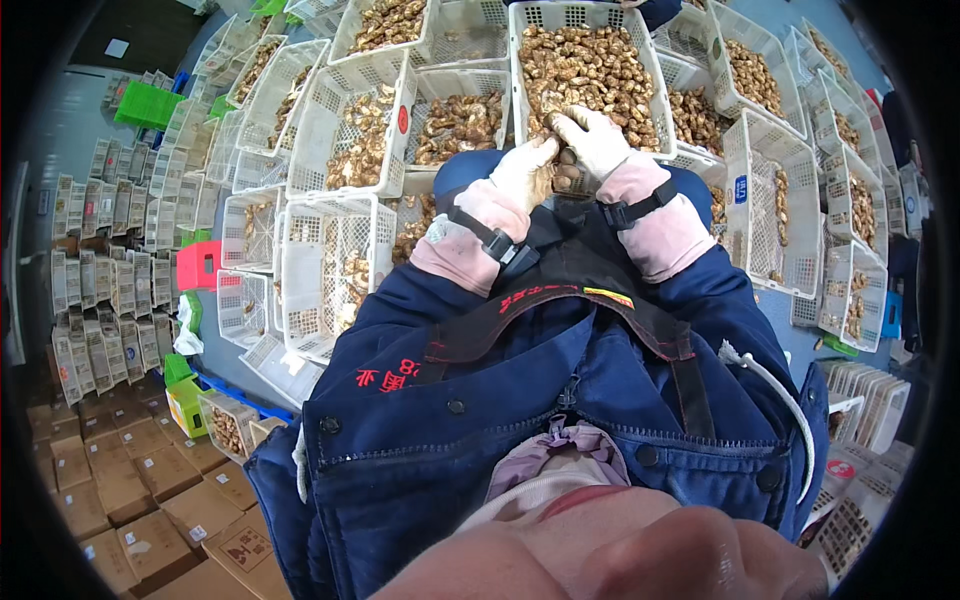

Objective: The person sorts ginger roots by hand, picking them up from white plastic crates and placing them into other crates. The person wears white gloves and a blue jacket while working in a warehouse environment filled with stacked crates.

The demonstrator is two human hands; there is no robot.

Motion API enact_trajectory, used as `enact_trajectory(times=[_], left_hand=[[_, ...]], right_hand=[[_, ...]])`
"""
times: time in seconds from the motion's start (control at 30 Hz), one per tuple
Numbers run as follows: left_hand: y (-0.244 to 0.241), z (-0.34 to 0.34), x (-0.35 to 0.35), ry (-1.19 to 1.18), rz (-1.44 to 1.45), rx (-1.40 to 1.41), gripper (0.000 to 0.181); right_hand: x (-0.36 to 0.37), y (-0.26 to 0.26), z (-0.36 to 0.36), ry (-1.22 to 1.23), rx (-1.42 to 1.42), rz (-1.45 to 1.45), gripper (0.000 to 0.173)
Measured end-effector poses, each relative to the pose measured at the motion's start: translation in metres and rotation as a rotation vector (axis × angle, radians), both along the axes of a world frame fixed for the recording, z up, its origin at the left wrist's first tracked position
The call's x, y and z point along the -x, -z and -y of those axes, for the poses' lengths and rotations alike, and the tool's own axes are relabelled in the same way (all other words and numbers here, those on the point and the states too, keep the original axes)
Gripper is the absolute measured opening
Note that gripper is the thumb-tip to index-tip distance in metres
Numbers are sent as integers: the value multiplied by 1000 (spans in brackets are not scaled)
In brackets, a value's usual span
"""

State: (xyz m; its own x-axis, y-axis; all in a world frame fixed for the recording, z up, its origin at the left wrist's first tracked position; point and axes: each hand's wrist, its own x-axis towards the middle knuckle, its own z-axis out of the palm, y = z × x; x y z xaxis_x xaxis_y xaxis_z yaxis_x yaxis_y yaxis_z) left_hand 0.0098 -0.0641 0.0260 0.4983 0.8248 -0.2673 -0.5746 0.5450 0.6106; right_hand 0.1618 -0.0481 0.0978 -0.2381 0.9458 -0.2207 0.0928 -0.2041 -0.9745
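Observation:
Both my hands wear whitish gloves and meet at the near edge of a white perforated plastic crate (pixel 664 112) full of brown mushrooms (pixel 589 64). My left hand (pixel 525 171) has its fingers closed around a small brown mushroom (pixel 554 144), which is mostly hidden. From the other side, my right hand (pixel 594 141) reaches with bent fingertips to the same spot and also touches it. More loose mushrooms (pixel 565 174) show just below, between my wrists. Black straps with buckles circle both pink sleeve cuffs.
Crates with mushrooms stand close on both sides, including a left crate (pixel 300 142) and a right crate (pixel 810 217). A red stool (pixel 199 265) is farther left. Cardboard boxes (pixel 165 469) fill the lower left. Part of another person (pixel 660 11) shows beyond the full crate.

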Motion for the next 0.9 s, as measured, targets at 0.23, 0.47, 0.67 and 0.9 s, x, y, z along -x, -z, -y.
enact_trajectory(times=[0.23,0.47,0.67,0.9], left_hand=[[0,0,4,-8,46,-34,23],[-8,-1,-2,-86,43,-47,28],[-49,17,-2,-227,-202,-63,48],[-18,-1,12,-318,-292,-41,30]], right_hand=[[-2,-5,1,-113,273,-340,20],[-6,16,-9,-110,3,-110,40],[-20,33,-10,-84,-396,326,45],[-10,34,-8,-189,-724,605,38]])
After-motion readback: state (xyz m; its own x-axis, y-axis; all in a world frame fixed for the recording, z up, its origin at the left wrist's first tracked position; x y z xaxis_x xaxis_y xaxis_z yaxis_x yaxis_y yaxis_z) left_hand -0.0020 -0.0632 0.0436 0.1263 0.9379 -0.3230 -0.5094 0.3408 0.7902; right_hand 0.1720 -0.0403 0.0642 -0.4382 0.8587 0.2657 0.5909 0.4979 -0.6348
